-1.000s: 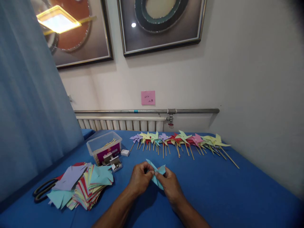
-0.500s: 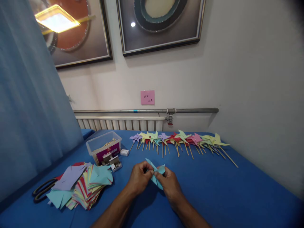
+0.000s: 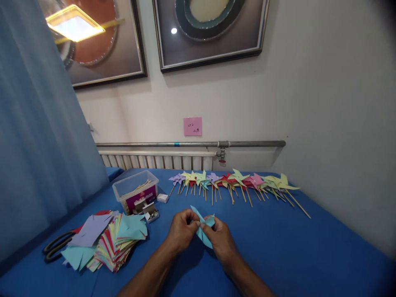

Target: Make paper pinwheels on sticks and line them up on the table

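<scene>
A light blue paper pinwheel [image 3: 203,237], partly folded, is held between both hands above the blue table cover. My left hand [image 3: 182,229] pinches it near the centre from the left side. From the right, my right hand [image 3: 221,239] grips its folded blades, thumb close to the centre. Whether a pin is between the fingertips is hidden. A row of pinwheels on sticks [image 3: 238,177] in several colours lies beyond the hands. To the left is a stack of cut paper squares [image 3: 113,247], with a purple sheet [image 3: 93,230] beside it.
Black-handled scissors [image 3: 57,245] lie partly under the papers. Behind the stack stands a clear plastic box [image 3: 136,189] holding wooden sticks. An open small box [image 3: 151,213] of metal bits and a white box [image 3: 162,198] are close by. A blue curtain [image 3: 46,136] hangs at left.
Almost nothing differs. Both hands keep their hold on the light blue pinwheel, and the view has shifted very slightly.
</scene>
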`<act>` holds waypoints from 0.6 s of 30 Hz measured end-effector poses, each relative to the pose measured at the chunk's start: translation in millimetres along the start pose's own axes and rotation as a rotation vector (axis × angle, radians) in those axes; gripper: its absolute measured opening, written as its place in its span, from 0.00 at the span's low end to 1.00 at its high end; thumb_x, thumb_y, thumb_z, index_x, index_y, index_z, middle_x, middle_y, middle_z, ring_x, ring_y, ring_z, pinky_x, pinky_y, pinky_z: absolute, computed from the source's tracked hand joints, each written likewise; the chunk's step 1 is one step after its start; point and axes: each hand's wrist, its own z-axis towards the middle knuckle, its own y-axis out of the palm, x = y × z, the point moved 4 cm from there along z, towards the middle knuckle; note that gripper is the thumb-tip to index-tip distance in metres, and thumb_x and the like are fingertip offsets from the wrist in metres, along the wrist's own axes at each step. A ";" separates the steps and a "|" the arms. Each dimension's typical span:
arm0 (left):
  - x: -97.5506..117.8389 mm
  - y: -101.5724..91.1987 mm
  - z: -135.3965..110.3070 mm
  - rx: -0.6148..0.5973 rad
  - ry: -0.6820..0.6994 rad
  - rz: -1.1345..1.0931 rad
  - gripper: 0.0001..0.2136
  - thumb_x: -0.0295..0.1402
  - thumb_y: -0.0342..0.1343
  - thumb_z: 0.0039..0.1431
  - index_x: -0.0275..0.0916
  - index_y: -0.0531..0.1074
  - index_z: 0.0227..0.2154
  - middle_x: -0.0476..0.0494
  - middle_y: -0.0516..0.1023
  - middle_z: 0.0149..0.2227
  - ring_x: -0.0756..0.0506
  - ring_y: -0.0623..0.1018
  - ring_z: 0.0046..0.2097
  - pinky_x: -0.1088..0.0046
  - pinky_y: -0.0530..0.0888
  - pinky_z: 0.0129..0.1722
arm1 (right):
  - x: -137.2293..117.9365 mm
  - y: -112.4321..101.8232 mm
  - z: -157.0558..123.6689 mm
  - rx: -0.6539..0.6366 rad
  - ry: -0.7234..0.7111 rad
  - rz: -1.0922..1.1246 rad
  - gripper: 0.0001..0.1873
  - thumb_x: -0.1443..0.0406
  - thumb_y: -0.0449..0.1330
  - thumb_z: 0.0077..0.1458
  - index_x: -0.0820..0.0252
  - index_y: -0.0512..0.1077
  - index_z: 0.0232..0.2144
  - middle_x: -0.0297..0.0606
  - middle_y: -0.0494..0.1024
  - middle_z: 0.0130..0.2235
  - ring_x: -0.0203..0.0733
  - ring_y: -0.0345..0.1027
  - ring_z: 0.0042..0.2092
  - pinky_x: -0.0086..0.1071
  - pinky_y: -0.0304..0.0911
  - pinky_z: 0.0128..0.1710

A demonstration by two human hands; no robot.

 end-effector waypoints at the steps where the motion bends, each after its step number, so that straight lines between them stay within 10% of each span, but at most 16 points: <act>1: -0.4 -0.1 0.3 0.002 0.003 -0.007 0.03 0.32 0.57 0.46 0.38 0.71 0.24 0.54 0.67 0.21 0.51 0.65 0.26 0.74 0.60 0.28 | 0.4 -0.3 0.4 0.005 -0.005 0.003 0.16 0.53 0.70 0.42 0.55 0.73 0.28 0.28 0.70 0.23 0.38 0.62 0.26 0.32 0.59 0.27; 18: 4.4 -2.9 -0.3 0.115 -0.015 -0.178 0.09 0.37 0.63 0.44 0.37 0.72 0.23 0.52 0.69 0.21 0.51 0.67 0.25 0.75 0.62 0.27 | 8.9 -5.7 2.3 0.033 0.050 0.197 0.20 0.50 0.72 0.43 0.57 0.74 0.32 0.32 0.75 0.26 0.41 0.66 0.28 0.33 0.63 0.31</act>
